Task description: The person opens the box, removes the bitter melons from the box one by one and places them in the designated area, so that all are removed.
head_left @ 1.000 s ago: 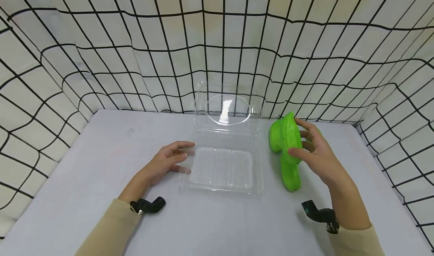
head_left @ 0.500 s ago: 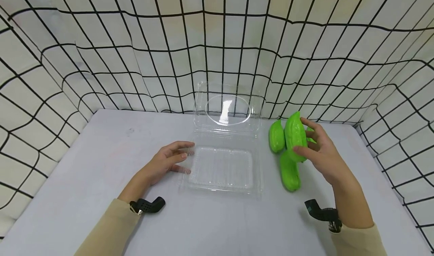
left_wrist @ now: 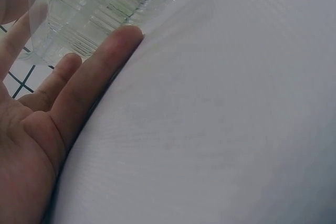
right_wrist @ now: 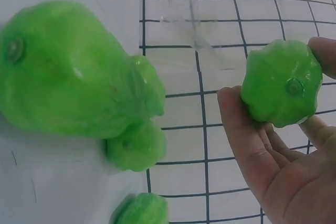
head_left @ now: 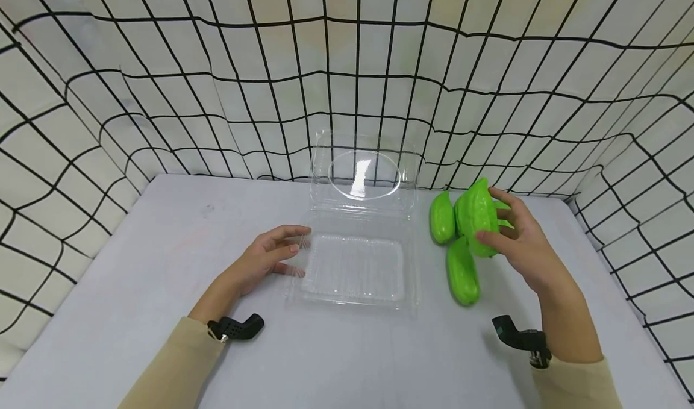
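My right hand [head_left: 523, 240] holds a bright green, ribbed bitter melon [head_left: 481, 216] with a pointed tip, raised off the table. Thumb and fingers grip it from either side, and its stem end [right_wrist: 294, 86] faces the right wrist camera. Beside and below it lie several more green melons, one at the left [head_left: 443, 217] and one in front [head_left: 463, 273]; others are partly hidden behind the held one and the hand. My left hand [head_left: 262, 258] rests at the left edge of a clear plastic clamshell box [head_left: 352, 300], extended fingers touching its side. The box's lid [head_left: 364, 175] stands raised at the back.
A white table [head_left: 347, 361] bears everything. Black netting [head_left: 358, 74] over pale walls rises close behind the box and melons and along both sides. Each wrist wears a black camera [head_left: 237, 327].
The right hand has moved to the right with its melon, uncovering more of the left and front melons. The left hand and the box have stayed put.
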`<action>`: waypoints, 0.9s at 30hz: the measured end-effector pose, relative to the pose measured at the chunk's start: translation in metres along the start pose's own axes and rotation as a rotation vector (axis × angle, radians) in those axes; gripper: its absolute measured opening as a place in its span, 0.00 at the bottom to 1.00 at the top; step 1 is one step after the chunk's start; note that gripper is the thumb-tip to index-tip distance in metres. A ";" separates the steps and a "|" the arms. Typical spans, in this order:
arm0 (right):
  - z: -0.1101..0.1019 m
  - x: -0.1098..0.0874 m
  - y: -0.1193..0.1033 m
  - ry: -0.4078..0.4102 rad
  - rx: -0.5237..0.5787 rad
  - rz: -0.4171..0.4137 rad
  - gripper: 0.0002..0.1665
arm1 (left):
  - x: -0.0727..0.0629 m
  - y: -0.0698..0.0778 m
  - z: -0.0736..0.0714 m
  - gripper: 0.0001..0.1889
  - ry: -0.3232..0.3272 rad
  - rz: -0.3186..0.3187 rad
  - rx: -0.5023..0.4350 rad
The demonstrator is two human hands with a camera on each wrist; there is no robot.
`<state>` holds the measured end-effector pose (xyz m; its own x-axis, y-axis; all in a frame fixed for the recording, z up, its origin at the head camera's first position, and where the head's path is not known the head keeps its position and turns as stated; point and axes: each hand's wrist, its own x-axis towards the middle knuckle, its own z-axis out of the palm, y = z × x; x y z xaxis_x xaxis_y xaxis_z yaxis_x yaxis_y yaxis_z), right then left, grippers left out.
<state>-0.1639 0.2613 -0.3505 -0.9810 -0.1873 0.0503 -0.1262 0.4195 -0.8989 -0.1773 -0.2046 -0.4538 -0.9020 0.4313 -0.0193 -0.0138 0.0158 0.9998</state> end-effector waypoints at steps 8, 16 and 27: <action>-0.007 0.000 0.005 0.000 -0.052 0.038 0.47 | -0.001 0.003 0.001 0.24 -0.004 -0.007 -0.012; -0.013 -0.002 0.010 -0.041 -0.087 0.064 0.48 | 0.000 0.001 0.001 0.24 -0.006 -0.003 -0.006; -0.017 -0.002 0.013 -0.099 -0.171 0.088 0.41 | -0.002 0.002 0.001 0.24 -0.004 -0.009 -0.004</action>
<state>-0.1657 0.2821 -0.3553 -0.9711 -0.2261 -0.0759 -0.0720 0.5815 -0.8103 -0.1753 -0.2040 -0.4515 -0.9002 0.4346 -0.0283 -0.0235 0.0163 0.9996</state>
